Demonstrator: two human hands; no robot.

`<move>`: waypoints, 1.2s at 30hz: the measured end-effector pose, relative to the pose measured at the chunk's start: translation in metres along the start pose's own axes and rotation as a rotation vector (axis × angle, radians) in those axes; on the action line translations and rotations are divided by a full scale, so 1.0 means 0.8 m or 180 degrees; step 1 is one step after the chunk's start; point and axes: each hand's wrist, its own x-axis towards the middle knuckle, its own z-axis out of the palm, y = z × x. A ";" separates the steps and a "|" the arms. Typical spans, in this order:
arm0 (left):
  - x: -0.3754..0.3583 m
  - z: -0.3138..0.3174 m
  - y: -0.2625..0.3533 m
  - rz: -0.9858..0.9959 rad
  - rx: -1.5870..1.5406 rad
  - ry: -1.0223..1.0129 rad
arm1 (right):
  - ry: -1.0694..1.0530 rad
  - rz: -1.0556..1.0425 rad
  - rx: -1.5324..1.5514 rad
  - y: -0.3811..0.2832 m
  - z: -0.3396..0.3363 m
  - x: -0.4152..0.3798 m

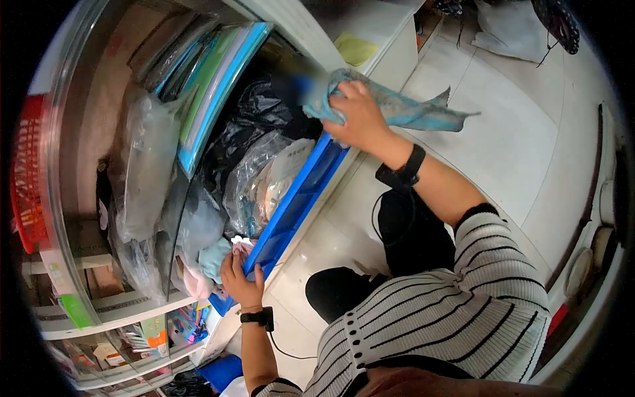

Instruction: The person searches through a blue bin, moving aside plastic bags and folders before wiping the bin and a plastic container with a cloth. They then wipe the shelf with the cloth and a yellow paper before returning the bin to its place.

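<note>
At the far left, red basket point(28, 178): upright, latticed, outside the curved edge of the shelf point(135, 319).
Clear plastic bag point(149, 165): hanging crumpled in front of the brown back panel.
Flat sheets point(228, 83): green, white and blue, standing tilted side by side.
Left hand point(243, 283): low at the shelf front, at the near part of the blue plastic rim point(291, 202), fingers bent beside a pink-and-white piece point(242, 245); I cannot tell whether they grip either one. A black band circles the wrist.
Black plastic bag point(254, 102): bunched up behind the rim, below the sheets.
Clear packet point(268, 178): between the black bag and the rim, its contents hard to make out.
Right hand point(360, 122): above the far end of the rim, fingers closed around the blue-green cloth; this wrist also wears a black band.
Blue-green cloth point(417, 109): in the right hand, its bunched end at the shelf opening, its loose, stained end trailing rightward over the tiled floor point(512, 155).
White sack point(506, 30): on the floor, well apart from both hands.
</note>
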 end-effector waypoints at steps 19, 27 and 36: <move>0.001 0.001 -0.004 -0.0093 0.0117 -0.0186 | 0.0355 0.0813 0.0913 0.050 -0.023 -0.081; -0.002 0.006 -0.013 -0.0126 0.0204 -0.0288 | 0.0046 0.3396 0.2704 0.105 0.058 -0.121; 0.011 -0.007 -0.015 -0.0091 0.0141 -0.0111 | 0.0418 0.4271 0.4068 0.099 0.046 -0.103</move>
